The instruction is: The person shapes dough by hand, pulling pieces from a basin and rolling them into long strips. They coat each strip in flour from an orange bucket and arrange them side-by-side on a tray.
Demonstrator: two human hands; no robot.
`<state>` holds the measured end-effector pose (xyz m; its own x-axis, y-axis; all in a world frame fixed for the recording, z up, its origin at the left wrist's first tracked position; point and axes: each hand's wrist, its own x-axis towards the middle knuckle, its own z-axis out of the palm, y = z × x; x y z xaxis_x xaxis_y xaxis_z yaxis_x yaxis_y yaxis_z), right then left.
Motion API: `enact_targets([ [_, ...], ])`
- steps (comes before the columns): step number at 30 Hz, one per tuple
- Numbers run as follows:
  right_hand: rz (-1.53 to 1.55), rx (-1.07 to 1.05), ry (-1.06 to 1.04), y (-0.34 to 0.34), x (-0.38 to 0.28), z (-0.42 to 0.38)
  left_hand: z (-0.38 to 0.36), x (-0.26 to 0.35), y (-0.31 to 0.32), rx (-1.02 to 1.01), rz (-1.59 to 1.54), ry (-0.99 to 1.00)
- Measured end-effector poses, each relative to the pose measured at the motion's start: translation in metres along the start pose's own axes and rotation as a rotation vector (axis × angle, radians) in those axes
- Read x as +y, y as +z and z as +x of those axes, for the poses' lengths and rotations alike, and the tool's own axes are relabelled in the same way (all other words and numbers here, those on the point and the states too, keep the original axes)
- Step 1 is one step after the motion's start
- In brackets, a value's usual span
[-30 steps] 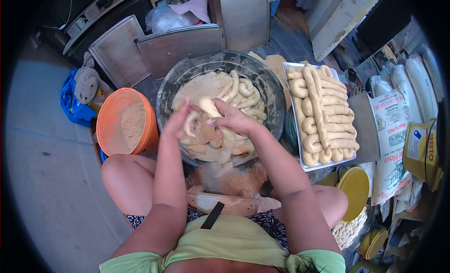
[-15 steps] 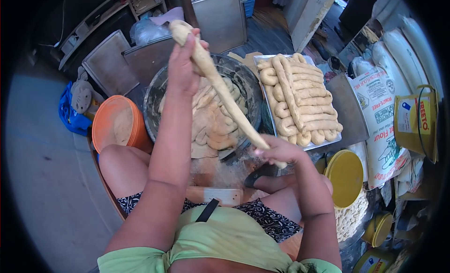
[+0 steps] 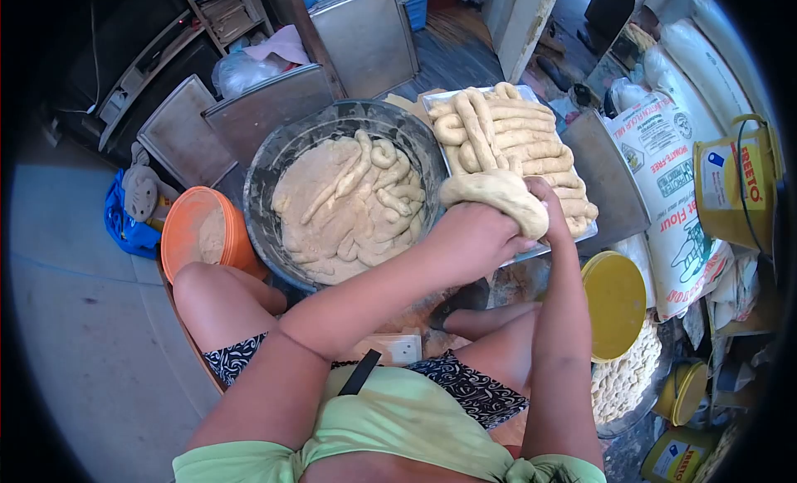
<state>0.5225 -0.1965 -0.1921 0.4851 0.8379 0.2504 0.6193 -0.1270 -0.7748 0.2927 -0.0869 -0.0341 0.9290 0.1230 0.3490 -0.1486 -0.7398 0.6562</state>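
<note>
A thick rope of pale dough is bent into a loop above the near part of the tray. Both hands grip it. My left hand is closed around its near side, with the fingers partly hidden. My right hand is wrapped round its right end, close to the left hand. Beneath lies a metal tray packed with rows of dough ropes, with a doubled rope laid across them on the left. To the left stands a big dark basin holding coils of dough dusted with brownish flour.
An orange bucket with brownish powder stands left of the basin. Flat metal trays lean behind it. On the right are a flour sack, a yellow bucket, a yellow lid and a container of small dough pieces.
The dough rope was stretched slantwise between my hands over the basin. Now it is looped above the tray, and my left hand has swung right and down to meet my right hand.
</note>
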Motion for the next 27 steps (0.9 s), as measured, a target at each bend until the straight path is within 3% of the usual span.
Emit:
enact_targets([
  [1,0.003,0.000,0.003,-0.004,-0.018,0.000,0.010,-0.004,0.008,-0.119,0.064,-0.054],
  [3,0.273,-0.072,0.412,-0.019,-0.051,-0.001,0.031,-0.013,0.021,-0.238,0.127,-0.110],
  [4,0.327,-0.013,0.286,-0.021,-0.049,-0.006,0.042,-0.018,0.028,-0.225,0.197,-0.075],
  [5,0.723,0.084,0.373,-0.024,-0.047,-0.012,0.053,-0.022,0.034,-0.211,0.264,-0.038],
  [7,1.409,0.063,0.389,-0.032,-0.079,-0.017,0.079,-0.030,0.039,-0.147,0.345,0.028],
  [8,1.389,-0.065,0.449,-0.039,-0.083,-0.019,0.094,-0.035,0.040,-0.075,0.430,0.089],
  [9,1.386,-0.060,0.451,-0.041,-0.075,-0.019,0.111,-0.039,0.037,-0.093,0.411,0.063],
  [11,0.976,0.028,0.415,-0.040,-0.049,-0.017,0.147,-0.059,0.032,-0.238,0.546,0.065],
  [12,0.881,0.216,0.516,-0.035,-0.043,-0.013,0.164,-0.077,0.028,-0.302,0.539,0.087],
  [13,0.055,0.166,0.573,-0.038,-0.037,-0.007,0.192,-0.102,0.021,-0.411,0.590,-0.070],
  [14,-0.317,0.193,0.395,-0.031,-0.016,-0.013,0.212,-0.122,0.008,-0.516,0.645,-0.232],
  [15,-0.684,0.214,0.207,-0.024,0.005,-0.020,0.219,-0.136,-0.002,-0.476,0.646,-0.299],
  [16,-0.505,0.156,0.348,-0.024,0.004,-0.018,0.232,-0.171,-0.004,-0.451,0.653,-0.359],
  [17,-0.507,0.162,0.351,-0.031,-0.005,-0.016,0.241,-0.203,-0.003,-0.424,0.659,-0.420],
  [19,-0.059,-0.124,0.437,-0.048,-0.025,-0.012,0.240,-0.222,-0.012,-0.149,0.387,-0.658],
  [20,0.105,-0.206,0.431,-0.054,-0.017,-0.011,0.242,-0.231,-0.014,-0.152,0.387,-0.652],
  [22,0.083,-0.180,0.440,-0.060,-0.021,-0.003,0.250,-0.248,-0.015,0.023,0.341,-0.805],
  [23,0.061,-0.159,0.445,-0.059,-0.024,0.001,0.252,-0.256,-0.011,0.016,0.338,-0.800],
  [24,-0.012,0.028,0.388,-0.049,-0.026,0.004,0.247,-0.251,-0.007,0.103,0.437,-0.835],
  [25,-0.015,0.028,0.395,-0.041,-0.025,0.007,0.244,-0.250,-0.005,0.193,0.535,-0.870],
  [27,-0.082,-0.057,0.392,-0.026,-0.023,0.015,0.242,-0.255,-0.002,0.098,0.537,-0.879],
])
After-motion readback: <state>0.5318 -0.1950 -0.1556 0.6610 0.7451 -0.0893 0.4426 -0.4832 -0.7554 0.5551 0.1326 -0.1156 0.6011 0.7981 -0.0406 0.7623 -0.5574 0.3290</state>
